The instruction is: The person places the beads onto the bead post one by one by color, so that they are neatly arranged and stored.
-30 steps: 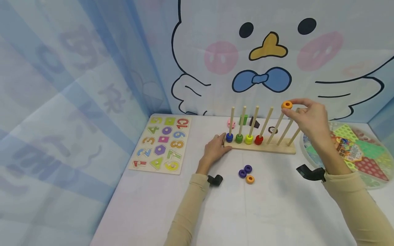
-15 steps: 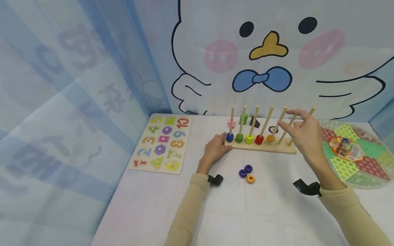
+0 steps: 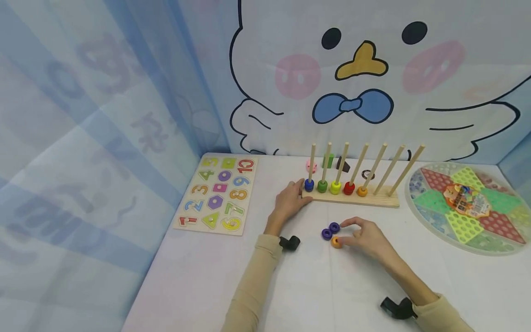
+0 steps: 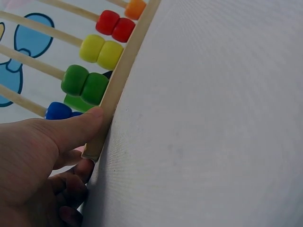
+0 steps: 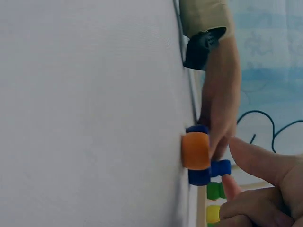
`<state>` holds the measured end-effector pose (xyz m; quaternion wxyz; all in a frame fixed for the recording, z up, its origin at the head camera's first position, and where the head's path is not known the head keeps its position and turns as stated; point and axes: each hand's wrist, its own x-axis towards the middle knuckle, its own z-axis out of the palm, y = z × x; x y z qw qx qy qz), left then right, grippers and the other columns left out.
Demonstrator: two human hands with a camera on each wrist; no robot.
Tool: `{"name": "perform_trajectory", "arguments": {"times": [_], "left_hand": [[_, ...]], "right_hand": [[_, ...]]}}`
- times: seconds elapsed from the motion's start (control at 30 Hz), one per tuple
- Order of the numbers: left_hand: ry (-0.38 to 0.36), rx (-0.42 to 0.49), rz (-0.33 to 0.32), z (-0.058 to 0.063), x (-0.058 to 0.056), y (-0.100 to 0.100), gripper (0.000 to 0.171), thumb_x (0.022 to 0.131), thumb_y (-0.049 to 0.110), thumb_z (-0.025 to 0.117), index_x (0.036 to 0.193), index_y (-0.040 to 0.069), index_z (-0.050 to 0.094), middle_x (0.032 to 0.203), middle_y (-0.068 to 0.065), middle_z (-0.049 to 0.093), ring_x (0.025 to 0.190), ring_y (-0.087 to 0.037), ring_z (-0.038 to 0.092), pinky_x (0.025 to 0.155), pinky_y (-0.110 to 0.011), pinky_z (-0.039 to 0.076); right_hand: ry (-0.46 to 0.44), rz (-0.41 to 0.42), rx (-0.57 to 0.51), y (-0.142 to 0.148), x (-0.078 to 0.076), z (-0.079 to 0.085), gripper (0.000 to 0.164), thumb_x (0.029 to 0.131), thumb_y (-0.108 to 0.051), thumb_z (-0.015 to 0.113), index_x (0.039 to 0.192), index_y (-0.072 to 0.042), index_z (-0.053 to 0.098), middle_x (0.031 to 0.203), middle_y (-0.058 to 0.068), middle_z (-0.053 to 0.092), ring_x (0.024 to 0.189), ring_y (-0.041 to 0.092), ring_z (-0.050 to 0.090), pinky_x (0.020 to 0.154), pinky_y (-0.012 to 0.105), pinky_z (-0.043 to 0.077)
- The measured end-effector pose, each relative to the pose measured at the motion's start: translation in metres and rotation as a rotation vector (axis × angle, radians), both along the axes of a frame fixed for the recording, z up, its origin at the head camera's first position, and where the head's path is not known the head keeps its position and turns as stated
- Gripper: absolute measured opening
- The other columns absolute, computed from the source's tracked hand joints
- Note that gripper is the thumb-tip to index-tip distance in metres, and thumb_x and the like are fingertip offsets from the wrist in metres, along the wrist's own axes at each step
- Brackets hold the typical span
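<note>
My left hand grips the left end of a wooden peg stand, thumb in front and fingers behind in the left wrist view. Seven dowels rise from the base. Blue, green, yellow and red beads sit low on the first pegs, and an orange bead is on the fifth. Before the stand lie two purple rings and a loose orange ring. My right hand is beside them, thumb and forefinger spread apart, thumb close to the orange ring.
A number and shape puzzle board lies at the left. At the right is a round Chinese checkers board. Small pieces, among them a green block and a dark ring, lie behind the stand, near a printed curtain.
The orange bead held by my right hand has gone down the fifth peg and been let go. That hand has come down and left to the loose rings. My left hand stays put.
</note>
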<state>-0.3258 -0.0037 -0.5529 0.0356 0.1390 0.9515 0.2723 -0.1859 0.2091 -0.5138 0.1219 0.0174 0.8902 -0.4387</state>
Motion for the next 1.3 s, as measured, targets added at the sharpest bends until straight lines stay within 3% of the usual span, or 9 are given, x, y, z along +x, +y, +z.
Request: {"name": "perform_trajectory", "arguments": {"times": [0.2,0.4,0.57,0.87,1.0,1.13,1.3], "left_hand": [[-0.009,0.004,0.002,0.001,0.002,0.0,0.072,0.086,0.049,0.065,0.145,0.016,0.04,0.09,0.005,0.05,0.075,-0.01,0.048,0.063,-0.026,0.038],[-0.004,0.009,0.008,0.001,0.004,-0.001,0.073,0.086,0.05,0.065,0.145,0.016,0.041,0.091,0.004,0.051,0.075,-0.01,0.048,0.063,-0.026,0.038],[0.0,0.006,0.006,0.0,0.004,-0.001,0.073,0.085,0.05,0.065,0.145,0.017,0.041,0.091,0.004,0.05,0.075,-0.011,0.048,0.063,-0.027,0.038],[0.006,0.004,0.005,0.0,0.002,-0.003,0.073,0.086,0.051,0.064,0.145,0.017,0.04,0.092,0.004,0.05,0.076,-0.011,0.049,0.064,-0.028,0.039],[0.003,0.01,0.001,0.001,0.001,-0.003,0.072,0.086,0.051,0.064,0.145,0.017,0.04,0.092,0.005,0.05,0.076,-0.011,0.049,0.064,-0.028,0.039],[0.003,0.021,-0.011,0.002,0.0,-0.002,0.072,0.086,0.05,0.065,0.145,0.017,0.041,0.091,0.005,0.05,0.076,-0.01,0.049,0.063,-0.027,0.039],[0.01,0.008,-0.016,0.002,-0.001,-0.002,0.071,0.086,0.049,0.065,0.145,0.016,0.041,0.091,0.005,0.05,0.076,-0.01,0.048,0.062,-0.026,0.038]], "right_hand": [[0.0,0.037,-0.01,-0.01,0.011,-0.023,0.042,0.075,-0.02,0.08,0.109,-0.003,0.062,0.05,-0.007,0.034,0.044,0.008,0.03,0.043,0.022,0.024],[0.013,0.009,0.042,-0.01,0.011,-0.016,0.042,0.077,-0.023,0.078,0.111,-0.003,0.062,0.051,-0.006,0.036,0.044,0.009,0.031,0.042,0.023,0.025],[0.045,-0.018,0.075,0.006,-0.002,0.018,0.052,0.081,-0.033,0.075,0.119,-0.002,0.058,0.05,-0.006,0.035,0.044,0.009,0.031,0.042,0.023,0.025],[0.285,-0.185,0.141,0.042,-0.041,0.118,0.063,0.085,-0.046,0.068,0.129,-0.003,0.052,0.052,-0.002,0.034,0.042,0.011,0.028,0.037,0.028,0.027],[0.388,-0.269,0.144,0.055,-0.053,0.152,0.067,0.083,-0.05,0.067,0.131,-0.006,0.052,0.051,0.0,0.031,0.041,0.013,0.026,0.036,0.03,0.024],[0.436,-0.325,0.133,0.062,-0.061,0.165,0.068,0.082,-0.051,0.068,0.131,-0.006,0.054,0.051,0.001,0.029,0.04,0.016,0.026,0.037,0.031,0.024],[0.41,-0.332,0.112,0.061,-0.071,0.156,0.069,0.082,-0.051,0.068,0.131,-0.006,0.053,0.051,0.0,0.033,0.042,0.015,0.03,0.038,0.03,0.026]]}}
